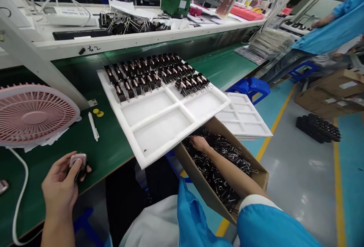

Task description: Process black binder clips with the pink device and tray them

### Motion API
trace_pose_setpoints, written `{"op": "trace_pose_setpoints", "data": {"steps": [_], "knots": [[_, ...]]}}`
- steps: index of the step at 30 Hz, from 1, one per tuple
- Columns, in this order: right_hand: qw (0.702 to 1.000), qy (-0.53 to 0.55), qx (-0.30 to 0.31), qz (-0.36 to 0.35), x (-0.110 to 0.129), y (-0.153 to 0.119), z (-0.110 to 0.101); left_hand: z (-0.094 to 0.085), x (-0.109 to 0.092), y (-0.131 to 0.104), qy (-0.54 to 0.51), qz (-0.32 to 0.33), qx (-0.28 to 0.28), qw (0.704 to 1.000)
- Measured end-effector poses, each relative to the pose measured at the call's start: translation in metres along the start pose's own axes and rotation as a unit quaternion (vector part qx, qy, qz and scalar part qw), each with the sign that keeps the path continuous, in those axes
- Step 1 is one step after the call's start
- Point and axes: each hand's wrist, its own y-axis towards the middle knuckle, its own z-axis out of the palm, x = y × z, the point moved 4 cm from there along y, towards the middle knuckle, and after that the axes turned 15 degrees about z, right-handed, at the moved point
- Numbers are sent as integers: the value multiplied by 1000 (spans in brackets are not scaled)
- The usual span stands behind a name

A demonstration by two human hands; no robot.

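Observation:
My left hand (61,182) is closed around a small silver-and-black device (78,160) above the green table's front edge. Down in a cardboard box (212,197) full of black binder clips (224,156), my right hand (199,143) reaches among the clips; its fingertips are partly hidden, and what they hold cannot be made out. A white foam tray (162,125) juts over the table edge beside the box. Rows of black clips (142,84), clamped on small parts, fill its far compartments, while its near compartments are bare.
A pink fan (34,116), a white pen (93,126) and yellow discs (98,112) lie on the green table (105,152). White trays (241,116) are stacked right of the box. More clips (127,25) lie on the shelf. A person in blue (332,30) stands far right.

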Motion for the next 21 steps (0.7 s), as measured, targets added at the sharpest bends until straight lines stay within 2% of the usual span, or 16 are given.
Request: {"op": "trace_pose_setpoints", "data": {"steps": [3, 6, 8, 11, 12, 13, 14, 16, 18, 20, 21], "knots": [[989, 132, -49, 42, -9, -18, -31, 1, 0, -2, 1, 1, 4, 1000], [948, 274, -64, 151, -31, -43, -64, 1, 1, -2, 11, 9, 3, 1000], [911, 360, -21, 202, -41, -67, -79, 2, 2, -3, 12, 10, 8, 1000], [860, 477, 72, 167, -36, -113, -92, 1, 2, -8, 2, 5, 8, 1000], [840, 512, 108, 139, -28, -130, -93, 1, 1, -10, 3, 5, 5, 1000], [803, 563, 154, 122, -18, -147, -91, 2, 0, -12, 8, 3, 5, 1000], [783, 578, 208, 101, -4, -164, -87, 2, -1, -14, 14, 0, 9, 1000], [770, 549, 325, 31, 33, -198, -74, 3, -3, -18, 29, -13, 16, 999], [743, 493, 450, -57, 81, -229, -57, 2, -6, -21, 38, -19, 18, 999], [683, 447, 554, -160, 135, -254, -41, -2, -7, -23, 34, -17, 25, 999], [662, 430, 581, -199, 162, -262, -35, -5, -7, -24, 29, -16, 30, 999]]}}
